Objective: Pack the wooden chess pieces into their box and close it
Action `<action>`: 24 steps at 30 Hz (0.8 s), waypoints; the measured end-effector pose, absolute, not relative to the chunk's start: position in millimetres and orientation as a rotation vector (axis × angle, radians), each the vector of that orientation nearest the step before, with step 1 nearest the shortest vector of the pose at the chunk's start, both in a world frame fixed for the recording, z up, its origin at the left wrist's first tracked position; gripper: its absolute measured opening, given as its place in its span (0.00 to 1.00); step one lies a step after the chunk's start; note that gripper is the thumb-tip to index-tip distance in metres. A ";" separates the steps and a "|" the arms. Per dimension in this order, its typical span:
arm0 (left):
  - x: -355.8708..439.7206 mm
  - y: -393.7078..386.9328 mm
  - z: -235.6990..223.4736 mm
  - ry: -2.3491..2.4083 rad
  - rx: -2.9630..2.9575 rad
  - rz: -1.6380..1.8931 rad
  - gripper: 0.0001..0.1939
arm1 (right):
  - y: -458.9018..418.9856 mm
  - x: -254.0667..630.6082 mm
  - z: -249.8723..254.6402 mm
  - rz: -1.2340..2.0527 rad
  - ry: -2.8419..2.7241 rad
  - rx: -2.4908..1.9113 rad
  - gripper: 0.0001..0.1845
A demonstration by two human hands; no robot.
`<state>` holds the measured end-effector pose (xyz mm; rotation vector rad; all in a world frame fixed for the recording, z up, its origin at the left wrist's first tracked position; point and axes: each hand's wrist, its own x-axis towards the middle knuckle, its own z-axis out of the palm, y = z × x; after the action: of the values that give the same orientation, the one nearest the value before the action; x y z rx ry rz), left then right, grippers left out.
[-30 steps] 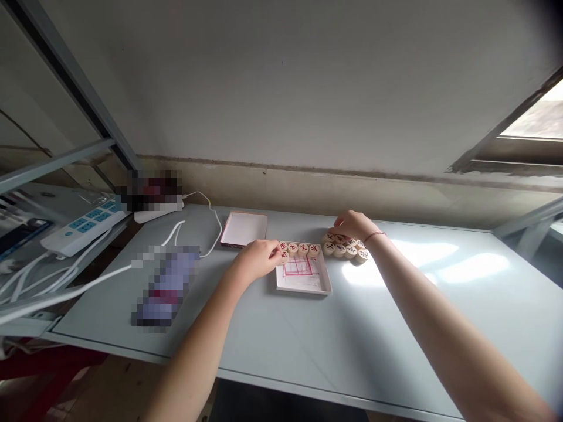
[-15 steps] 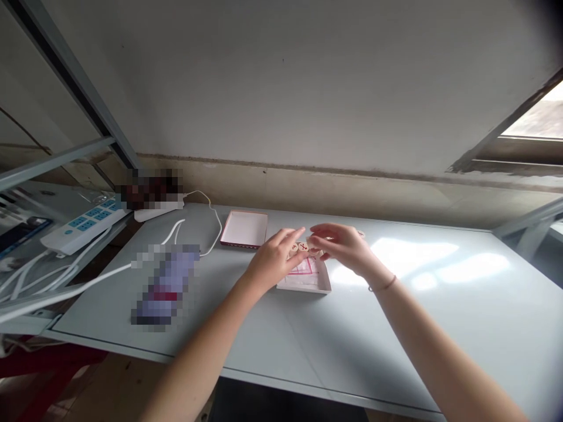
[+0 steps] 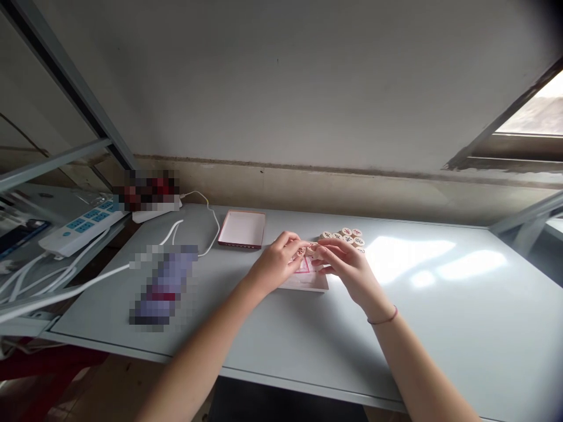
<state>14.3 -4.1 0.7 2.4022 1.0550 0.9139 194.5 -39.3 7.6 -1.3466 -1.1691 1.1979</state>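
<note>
Grey table (image 3: pixel 272 340) bears 2 shallow boxes (image 3: pixel 308 283), wooden discs (image 3: pixel 348 240).

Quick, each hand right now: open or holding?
Left hand: curled at pale, round, red-marked pieces; grip can't be told.
Right hand: bent at those pieces; grip can't be told.

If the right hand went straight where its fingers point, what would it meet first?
The right hand would probably meet the round pieces first, then the left hand, though depth is unclear.
</note>
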 end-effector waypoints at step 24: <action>12.0 3.2 -7.2 1.176 2.676 0.381 0.03 | -40.5 194.1 -7.2 0.862 -1.501 -1.444 0.14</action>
<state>12.0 3.2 -7.2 2.6764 1.1760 0.3815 194.1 -40.5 -7.2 -1.4444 -1.5014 0.8615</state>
